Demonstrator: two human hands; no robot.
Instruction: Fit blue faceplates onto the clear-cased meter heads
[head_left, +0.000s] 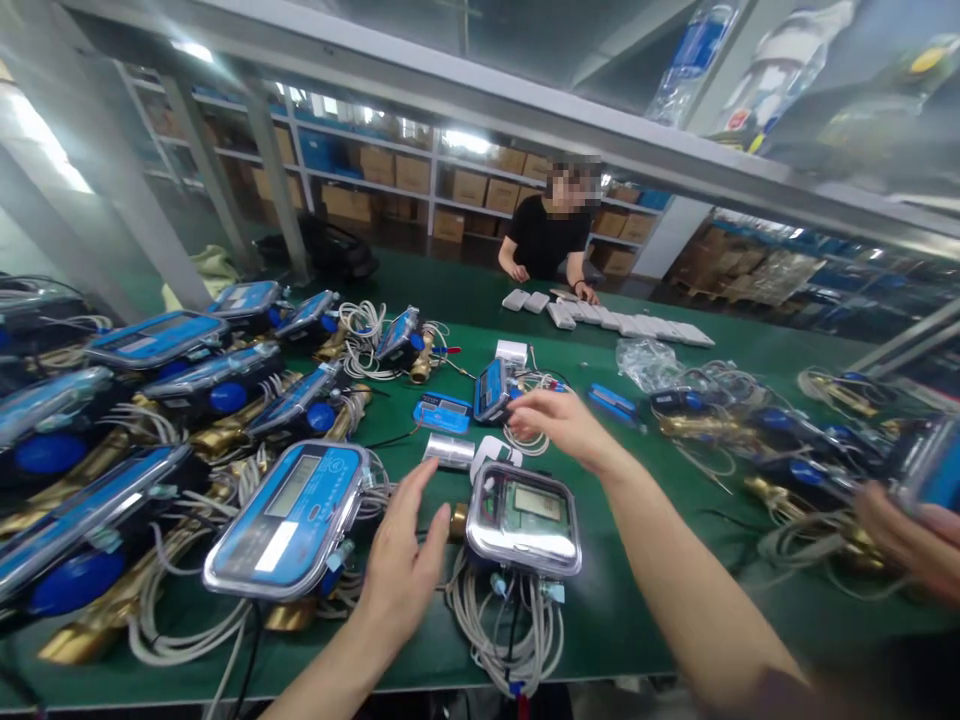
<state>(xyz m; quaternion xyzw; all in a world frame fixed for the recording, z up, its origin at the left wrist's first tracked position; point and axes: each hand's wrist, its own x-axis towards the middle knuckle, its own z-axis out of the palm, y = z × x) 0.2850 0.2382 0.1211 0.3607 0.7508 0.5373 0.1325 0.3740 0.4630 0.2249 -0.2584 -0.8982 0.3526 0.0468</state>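
Observation:
My left hand [403,550] hovers, fingers apart and empty, between a large blue-faced meter [307,515] and an opened meter [525,520]. That opened meter has a clear cover, a bare display inside and coiled grey cable [506,630] below it. My right hand [559,425] reaches beyond it, fingers loosely spread with nothing visible in them, close to a small upright blue meter [491,390]. A loose blue face panel [441,412], a silver cylinder [450,450] and a white cut-out piece [495,458] lie between the hands.
Rows of blue meters with brass fittings [150,340] crowd the left. At right, another person's hand [911,540] holds a blue meter, near more brass fittings [697,427]. Across the green table [637,590] a person [551,240] sits behind white packs [622,322]. A shelf beam [450,80] crosses overhead.

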